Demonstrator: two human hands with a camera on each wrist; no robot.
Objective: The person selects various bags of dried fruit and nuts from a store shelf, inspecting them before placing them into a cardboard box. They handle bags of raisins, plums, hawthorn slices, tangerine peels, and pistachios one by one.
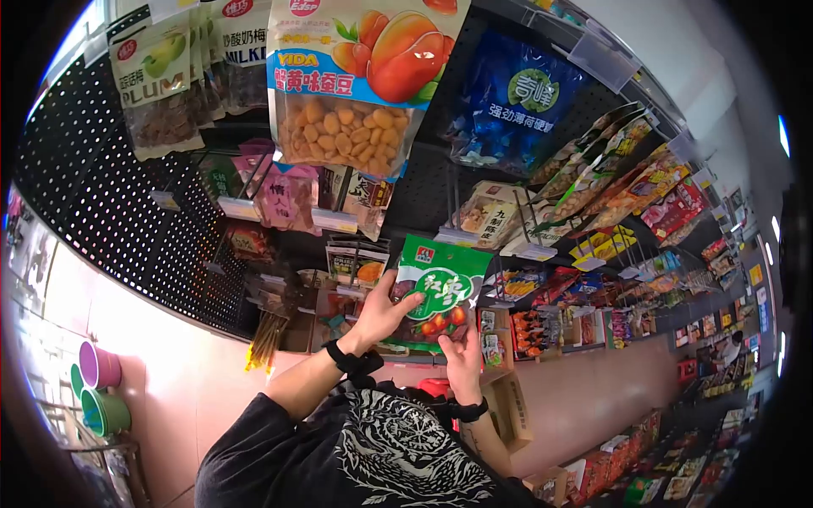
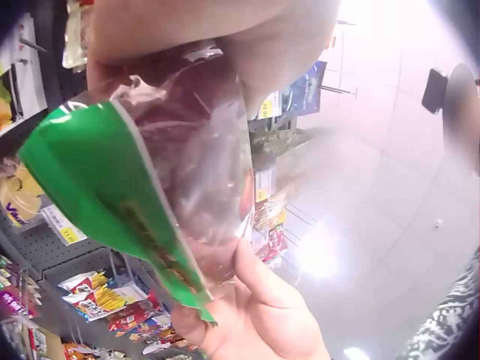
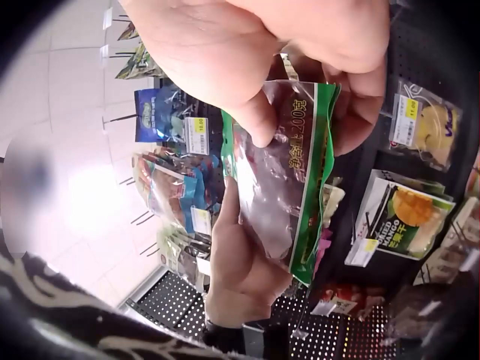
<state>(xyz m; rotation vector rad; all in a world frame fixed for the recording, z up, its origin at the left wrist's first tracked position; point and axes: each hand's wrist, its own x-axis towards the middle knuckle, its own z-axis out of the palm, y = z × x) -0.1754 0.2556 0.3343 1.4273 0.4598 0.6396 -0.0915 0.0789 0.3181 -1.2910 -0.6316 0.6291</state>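
A green bag of dried red dates is held up in front of the chest, its printed front towards the head camera. My left hand grips the bag's left side, thumb across the front. At the lower right corner, my right hand pinches the bottom edge with the thumb in front. Through the bag's clear window, dark red contents show in the left wrist view. Gold print runs along the green lower edge in the right wrist view. The fingers behind the bag are partly hidden.
Black pegboard racks carry hanging snack bags, among them a large bag of broad beans and a blue candy bag. Dried mango packs hang close by. Purple and green buckets stand at the left; a cardboard box stands below at the right.
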